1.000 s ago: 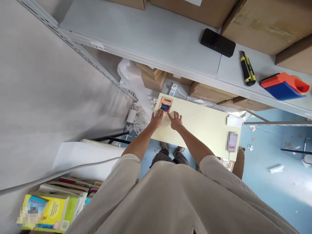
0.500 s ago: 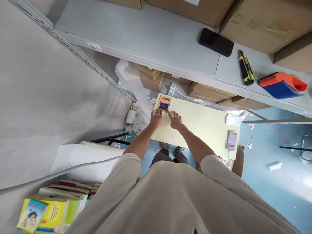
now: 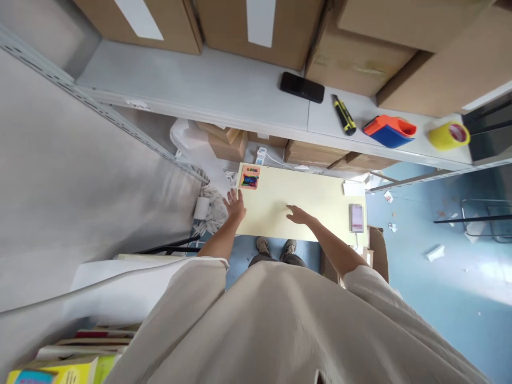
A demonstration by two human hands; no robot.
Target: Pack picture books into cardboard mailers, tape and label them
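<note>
Pale yellow rectangular counter stretches left to right below a grey metal shelf carrying brown cardboard boxes; at the counter's far left corner lies a flat orange rectangular piece with a dark multicoloured picture; the left hand, empty, spreads its fingers wide at the left edge, fingertips just beside the piece's near corner; the right hand is over the middle, well apart from it, fingers loosely extended with nothing visible in them; whether either hand touches the counter, I cannot tell.
</note>
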